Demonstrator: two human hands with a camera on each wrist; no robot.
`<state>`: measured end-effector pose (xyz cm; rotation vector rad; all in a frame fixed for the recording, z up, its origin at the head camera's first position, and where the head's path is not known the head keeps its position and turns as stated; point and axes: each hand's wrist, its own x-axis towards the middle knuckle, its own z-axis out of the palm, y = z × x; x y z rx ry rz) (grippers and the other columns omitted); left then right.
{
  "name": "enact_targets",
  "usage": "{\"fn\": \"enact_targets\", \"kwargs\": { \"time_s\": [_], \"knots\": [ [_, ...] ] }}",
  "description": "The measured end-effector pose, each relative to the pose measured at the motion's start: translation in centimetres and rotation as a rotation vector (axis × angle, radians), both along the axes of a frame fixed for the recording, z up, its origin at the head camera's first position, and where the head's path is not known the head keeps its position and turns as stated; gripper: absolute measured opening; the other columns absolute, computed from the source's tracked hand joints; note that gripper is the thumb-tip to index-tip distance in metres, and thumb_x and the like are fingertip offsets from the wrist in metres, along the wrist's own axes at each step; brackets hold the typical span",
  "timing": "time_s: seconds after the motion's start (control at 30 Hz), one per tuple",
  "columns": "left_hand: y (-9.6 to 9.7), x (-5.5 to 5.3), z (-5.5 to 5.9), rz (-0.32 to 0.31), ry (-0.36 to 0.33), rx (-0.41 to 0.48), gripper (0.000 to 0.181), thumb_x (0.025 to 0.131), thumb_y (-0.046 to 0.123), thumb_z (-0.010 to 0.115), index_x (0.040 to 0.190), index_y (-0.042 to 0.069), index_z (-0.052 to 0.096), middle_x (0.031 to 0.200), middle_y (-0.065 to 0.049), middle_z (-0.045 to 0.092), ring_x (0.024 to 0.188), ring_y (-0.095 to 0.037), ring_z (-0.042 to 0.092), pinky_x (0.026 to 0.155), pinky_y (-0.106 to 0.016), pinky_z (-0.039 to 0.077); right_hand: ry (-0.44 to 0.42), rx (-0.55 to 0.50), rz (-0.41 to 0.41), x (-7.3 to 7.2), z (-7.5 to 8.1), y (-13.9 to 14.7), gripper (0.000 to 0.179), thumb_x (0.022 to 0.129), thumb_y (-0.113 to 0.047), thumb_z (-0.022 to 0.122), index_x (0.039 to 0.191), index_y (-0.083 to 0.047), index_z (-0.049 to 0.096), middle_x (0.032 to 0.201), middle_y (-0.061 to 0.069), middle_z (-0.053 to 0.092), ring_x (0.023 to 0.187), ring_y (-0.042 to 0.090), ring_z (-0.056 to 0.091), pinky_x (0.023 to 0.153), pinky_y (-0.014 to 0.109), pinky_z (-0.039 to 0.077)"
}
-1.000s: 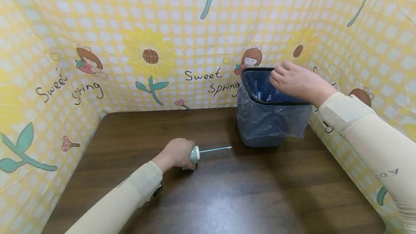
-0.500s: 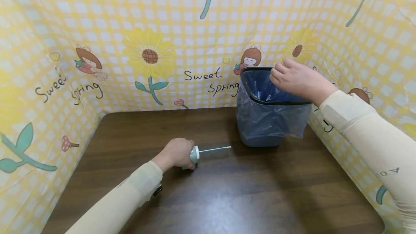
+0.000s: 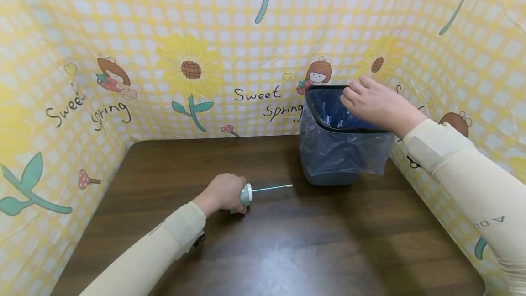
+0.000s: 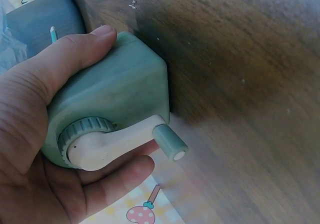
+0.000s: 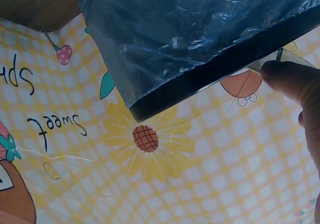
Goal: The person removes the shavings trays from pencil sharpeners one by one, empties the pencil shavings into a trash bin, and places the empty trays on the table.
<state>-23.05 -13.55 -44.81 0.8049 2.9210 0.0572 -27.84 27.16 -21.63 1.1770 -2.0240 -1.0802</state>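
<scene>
My left hand (image 3: 223,192) grips a green crank pencil sharpener (image 4: 125,74) low over the table, thumb on one side and fingers around the other. Its pale crank (image 4: 115,143) ends in a green knob. A thin light-blue pencil (image 3: 271,189) sticks out of the sharpener's white front, pointing right. My right hand (image 3: 371,102) is over the mouth of a grey-blue trash bin (image 3: 328,179). In the right wrist view its thumb pinches a small clear plastic piece (image 5: 300,58), mostly hidden behind the bin's black rim (image 5: 200,81); its kind is unclear.
A clear bag (image 3: 345,154) lines the bin and hangs over its outside. The bin stands at the back right of the dark wooden table (image 3: 263,236). Yellow checked cloth (image 3: 255,49) walls the back and sides. Small pale specks (image 4: 132,4) lie on the tabletop.
</scene>
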Motion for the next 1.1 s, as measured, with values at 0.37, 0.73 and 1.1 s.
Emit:
{"fn": "enact_targets", "kwargs": {
  "time_s": [0.37,0.73,1.1],
  "knots": [
    [0.2,-0.1,-0.1,0.005,-0.008,0.009,0.058,0.067,0.049,0.092,0.103,0.012,0.068,0.085,0.002,0.067,0.073,-0.014,0.058,0.070,-0.037,0.056,-0.043,-0.108,-0.040,0.3,0.1,0.8,0.037,0.089,0.001,0.075,0.123,0.005,0.063,0.115,0.023,0.064,0.103,0.039,0.057,0.092,0.050,0.043],
    [0.3,0.0,0.1,0.004,-0.011,0.003,0.057,0.067,0.049,0.091,0.103,0.012,0.067,0.084,0.002,0.067,0.072,-0.015,0.058,0.069,-0.036,0.055,-0.132,-0.254,-0.121,0.6,-0.5,1.6,0.057,0.082,-0.024,0.086,0.121,0.007,0.060,0.114,0.025,0.064,0.110,0.043,0.057,0.101,0.056,0.041],
    [0.2,-0.1,0.0,-0.003,-0.001,-0.014,0.059,0.067,0.051,0.091,0.105,0.012,0.068,0.084,0.003,0.067,0.073,-0.014,0.058,0.069,-0.036,0.055,-0.131,-0.339,-0.144,0.9,-0.4,1.7,0.064,0.078,-0.030,0.089,0.121,0.007,0.060,0.113,0.026,0.065,0.110,0.043,0.058,0.100,0.055,0.043]
  ]
}}
